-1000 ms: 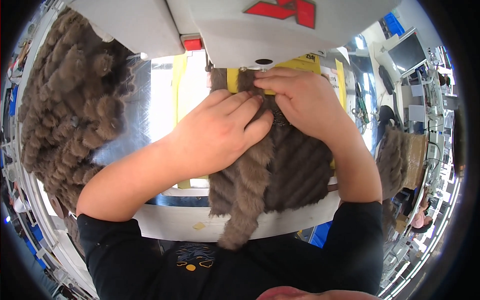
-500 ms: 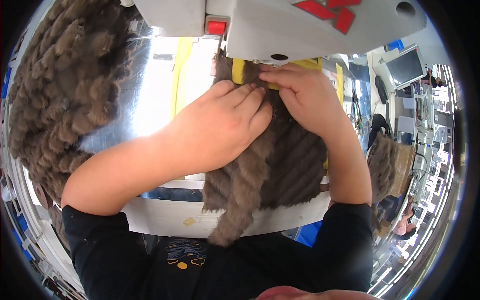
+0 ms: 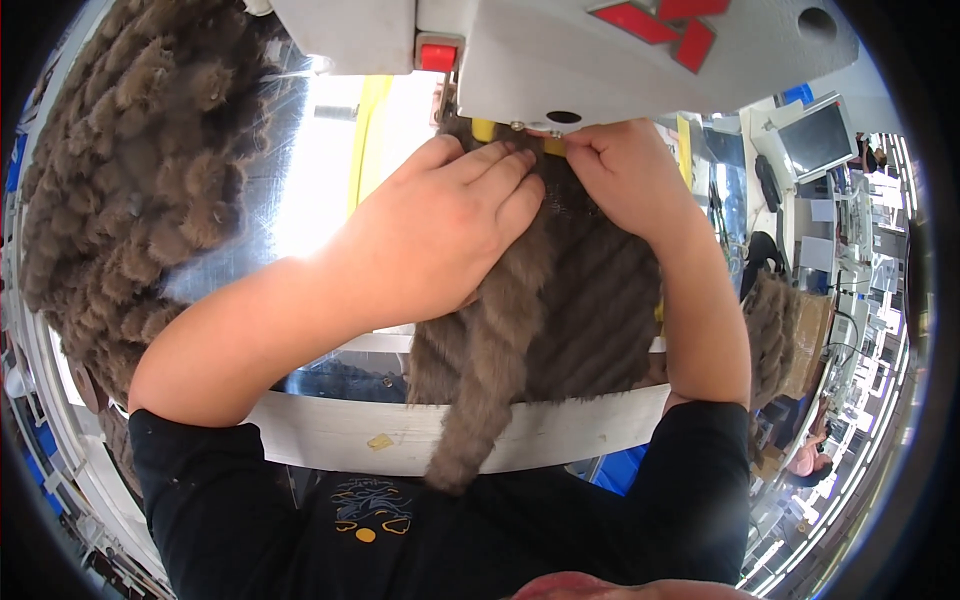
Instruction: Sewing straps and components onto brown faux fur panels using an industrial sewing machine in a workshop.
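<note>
Far left: a big heap of brown fur sat on the shiny metal tabletop, away from both my hands; couldn't tell if it was finished or waiting. Next, yellow tape ran up the bright surface.

My left hand lay palm down, fingers bent, over the upper part of the fur strip. Contact clear, but fingertip undersides were hidden, so couldn't tell pinch from plain pressing. The strip ran from under that hand down to a loose tail past the white table edge, near my shirt.

Under and beside the strip, the fur panel was spread out, slanting ridges showing mostly on its right side. Above, the white machine covered the top ends of the fur.

My right hand was curled at the machine's lower edge, thumb and forefinger close together; couldn't tell whether fur was caught between them.

Progress, my judgement: partway. Panel laid out, strip lined up on it, top end fed close to the machine. The long lower stretch and tail looked loose, so most of the strip was left to do. No seam visible.
</note>
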